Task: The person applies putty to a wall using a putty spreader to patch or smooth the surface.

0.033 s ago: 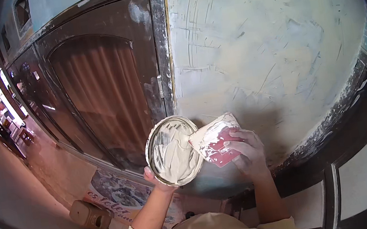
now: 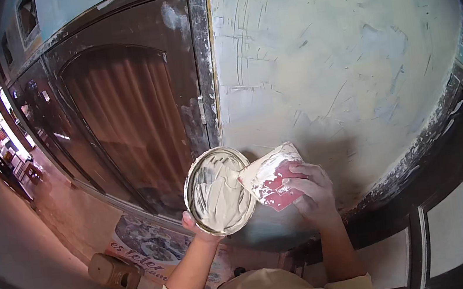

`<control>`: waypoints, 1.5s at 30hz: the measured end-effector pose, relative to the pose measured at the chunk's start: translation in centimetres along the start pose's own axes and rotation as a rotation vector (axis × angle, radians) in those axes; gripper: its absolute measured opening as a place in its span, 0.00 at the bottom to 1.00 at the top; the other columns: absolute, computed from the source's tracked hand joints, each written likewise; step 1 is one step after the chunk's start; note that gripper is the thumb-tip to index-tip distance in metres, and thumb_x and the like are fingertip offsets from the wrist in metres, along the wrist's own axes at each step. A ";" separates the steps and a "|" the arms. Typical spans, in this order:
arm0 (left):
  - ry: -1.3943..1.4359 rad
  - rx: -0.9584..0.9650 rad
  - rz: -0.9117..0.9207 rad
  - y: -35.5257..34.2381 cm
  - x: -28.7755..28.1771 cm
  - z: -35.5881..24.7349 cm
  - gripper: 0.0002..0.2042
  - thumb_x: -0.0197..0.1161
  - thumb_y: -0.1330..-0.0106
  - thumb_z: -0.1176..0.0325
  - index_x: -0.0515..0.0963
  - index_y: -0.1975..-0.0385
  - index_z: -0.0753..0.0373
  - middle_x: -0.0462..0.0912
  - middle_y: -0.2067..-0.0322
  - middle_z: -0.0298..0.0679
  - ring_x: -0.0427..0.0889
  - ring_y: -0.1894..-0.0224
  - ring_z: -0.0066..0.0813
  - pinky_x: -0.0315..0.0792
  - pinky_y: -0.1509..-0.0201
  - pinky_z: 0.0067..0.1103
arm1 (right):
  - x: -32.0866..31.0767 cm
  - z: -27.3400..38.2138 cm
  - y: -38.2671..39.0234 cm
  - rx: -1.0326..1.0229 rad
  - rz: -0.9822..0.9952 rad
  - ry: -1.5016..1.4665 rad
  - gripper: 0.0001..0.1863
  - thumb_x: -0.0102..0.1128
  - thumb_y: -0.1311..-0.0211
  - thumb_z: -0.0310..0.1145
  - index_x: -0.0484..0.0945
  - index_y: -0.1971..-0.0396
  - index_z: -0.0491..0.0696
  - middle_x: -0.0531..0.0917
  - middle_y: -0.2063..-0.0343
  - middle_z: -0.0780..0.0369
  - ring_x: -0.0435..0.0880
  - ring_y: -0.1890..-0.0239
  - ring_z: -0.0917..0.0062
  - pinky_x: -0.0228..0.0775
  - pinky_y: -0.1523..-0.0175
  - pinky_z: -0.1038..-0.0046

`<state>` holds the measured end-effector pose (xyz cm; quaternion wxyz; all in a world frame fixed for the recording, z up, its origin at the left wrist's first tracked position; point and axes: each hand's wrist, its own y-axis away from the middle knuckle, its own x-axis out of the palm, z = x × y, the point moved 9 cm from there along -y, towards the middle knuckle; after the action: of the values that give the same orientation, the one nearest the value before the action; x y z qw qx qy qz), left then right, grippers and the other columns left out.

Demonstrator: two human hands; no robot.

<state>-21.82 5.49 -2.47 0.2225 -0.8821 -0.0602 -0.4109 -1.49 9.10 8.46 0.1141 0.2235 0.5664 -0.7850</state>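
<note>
Hands (image 2: 314, 192) hold putty container (image 2: 187, 191) left, red spreader (image 2: 273, 185) right.

"Where does this view look from?"

"The person's head, facing down and forward at the wall (image 2: 316, 73) and door (image 2: 124, 94)."

"How near?"

"Just above the left hand (image 2: 198, 228) and right hand (image 2: 314, 193); the passage (image 2: 58, 195) far left is perhaps too small to judge."

Red scraper (image 2: 273, 181) in right fingers (image 2: 307, 171)

Red lettering (image 2: 138, 256) on banner (image 2: 150, 234), small label (image 2: 283, 189) on scraper (image 2: 268, 197)
</note>
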 end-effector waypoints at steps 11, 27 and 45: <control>-0.190 -0.175 0.085 0.3 1.6 4.6 0.53 0.54 0.49 0.26 0.56 0.32 0.64 0.63 0.34 0.46 0.65 0.34 0.42 0.61 0.31 0.37 | -2.4 -2.2 0.1 0.054 -0.045 0.042 0.24 0.64 0.63 0.19 0.83 0.59 0.52 0.79 0.55 0.60 0.79 0.52 0.63 0.75 0.50 0.66; 0.296 -0.375 -0.141 0.1 1.6 6.2 0.48 0.42 0.47 0.22 0.60 0.32 0.51 0.61 0.33 0.44 0.62 0.34 0.54 0.56 0.35 0.58 | -12.3 -8.6 -0.5 0.144 -0.458 -0.069 0.13 0.63 0.44 0.24 0.71 0.61 0.45 0.80 0.66 0.55 0.82 0.64 0.70 0.74 0.60 0.70; 0.286 -0.350 -0.150 3.9 -3.6 5.5 0.48 0.40 0.48 0.21 0.57 0.32 0.49 0.60 0.33 0.46 0.62 0.35 0.61 0.59 0.40 0.64 | -15.7 -4.6 -21.0 0.191 -0.159 0.669 0.18 0.60 0.40 0.42 0.69 0.60 0.44 0.81 0.70 0.48 0.81 0.65 0.49 0.71 0.59 0.54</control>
<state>-19.23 4.72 -9.59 0.0413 -0.8331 -0.0212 -0.5511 4.20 19.19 32.39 -0.1606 0.4331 0.5122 -0.7241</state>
